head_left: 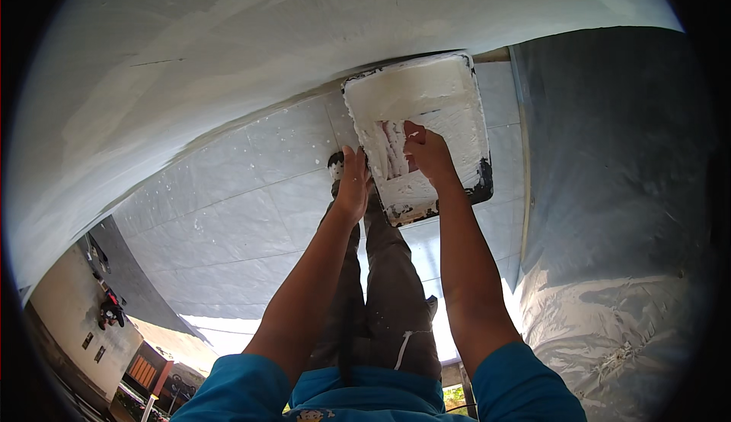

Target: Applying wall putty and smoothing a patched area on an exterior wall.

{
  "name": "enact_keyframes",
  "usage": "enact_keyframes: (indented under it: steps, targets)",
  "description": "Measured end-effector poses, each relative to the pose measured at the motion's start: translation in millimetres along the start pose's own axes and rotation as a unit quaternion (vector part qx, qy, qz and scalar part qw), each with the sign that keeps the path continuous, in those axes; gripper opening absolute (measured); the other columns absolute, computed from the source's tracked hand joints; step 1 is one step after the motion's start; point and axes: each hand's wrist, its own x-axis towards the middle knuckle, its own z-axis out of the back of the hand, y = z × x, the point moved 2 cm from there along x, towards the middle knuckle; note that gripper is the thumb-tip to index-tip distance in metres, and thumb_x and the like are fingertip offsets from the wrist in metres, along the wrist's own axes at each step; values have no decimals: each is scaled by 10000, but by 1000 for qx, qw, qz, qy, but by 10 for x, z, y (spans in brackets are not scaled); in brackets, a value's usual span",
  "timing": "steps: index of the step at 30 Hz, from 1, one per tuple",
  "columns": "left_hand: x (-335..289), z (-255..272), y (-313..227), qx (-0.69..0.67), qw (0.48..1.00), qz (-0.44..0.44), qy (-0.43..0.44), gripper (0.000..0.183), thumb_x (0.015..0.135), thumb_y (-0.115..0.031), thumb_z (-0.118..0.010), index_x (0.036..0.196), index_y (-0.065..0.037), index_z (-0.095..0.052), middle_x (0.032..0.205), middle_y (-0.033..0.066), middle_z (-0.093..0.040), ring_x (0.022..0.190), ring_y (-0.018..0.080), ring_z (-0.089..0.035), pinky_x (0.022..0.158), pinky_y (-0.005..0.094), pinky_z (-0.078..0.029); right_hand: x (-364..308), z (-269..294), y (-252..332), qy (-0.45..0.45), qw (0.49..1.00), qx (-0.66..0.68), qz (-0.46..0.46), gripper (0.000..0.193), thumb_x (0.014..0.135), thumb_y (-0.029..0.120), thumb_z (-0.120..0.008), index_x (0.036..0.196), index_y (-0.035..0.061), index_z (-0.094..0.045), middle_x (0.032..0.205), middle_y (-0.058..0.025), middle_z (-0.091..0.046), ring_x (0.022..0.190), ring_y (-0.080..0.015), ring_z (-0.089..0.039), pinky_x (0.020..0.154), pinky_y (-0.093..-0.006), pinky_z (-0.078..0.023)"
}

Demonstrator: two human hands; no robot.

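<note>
My right hand [432, 157] is closed around a reddish-brown flat putty spreader [413, 130], its wide face streaked with white paste. It lies over a black rectangular tray [481, 182] that is thickly coated inside with white paste [449, 117]. A smoother, creamier layer fills the far end of the tray. Beside the tray's left edge is my left hand [352, 182], fingers stretched out and pointing away from me, close against the rim. Whether it bears any of the tray's weight I cannot tell.
A grey-white plastered wall [251, 49] curves across the far side. Large grey floor tiles [221, 216] spotted with white lie below. Dark sheeting [601, 163] covers the right, crumpled plastic [609, 331] nearer. My legs [396, 293] are under my arms, one shoe [336, 165] beside the tray.
</note>
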Motion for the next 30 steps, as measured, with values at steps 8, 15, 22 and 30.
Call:
enact_keyframes:
  steps: [8, 15, 22, 30]
  targets:
    - [-74, -61, -103, 22, 999, 21, -28, 1059, 880, -869, -164, 1604, -95, -138, 1665, 124, -161, 1524, 307, -151, 1195, 538, -94, -108, -120, 56, -112, 978, -126, 120, 292, 760, 156, -668, 993, -20, -684, 868, -159, -724, 765, -254, -706, 722, -369, -547]
    - [-47, -40, -104, 20, 1000, 18, -6, 1076, 871, -878, -162, 1604, -90, -130, 1667, 130, -152, 1531, 307, -129, 1192, 556, -92, -23, -26, 20, -8, 998, -54, -22, 165, 779, 137, -657, 861, -4, -676, 742, -86, -673, 673, -182, -648, 633, -319, -518]
    - [-37, -3, -88, 24, 999, 15, -17, 1096, 874, -874, -157, 1597, -53, -102, 1670, 158, -112, 1540, 322, -90, 1197, 576, -72, -87, 33, -74, 52, 964, 131, -227, 155, 786, 84, -635, 930, 78, -693, 673, 1, -563, 533, -107, -485, 474, -282, -373]
    - [-18, 15, -63, 17, 999, 19, -30, 1081, 890, -857, -137, 1592, -36, -114, 1660, 147, -167, 1524, 297, -156, 1197, 564, -80, -138, -31, -78, 26, 922, 212, -324, 201, 845, 109, -631, 1038, 121, -688, 648, 51, -465, 500, -76, -360, 454, -249, -285]
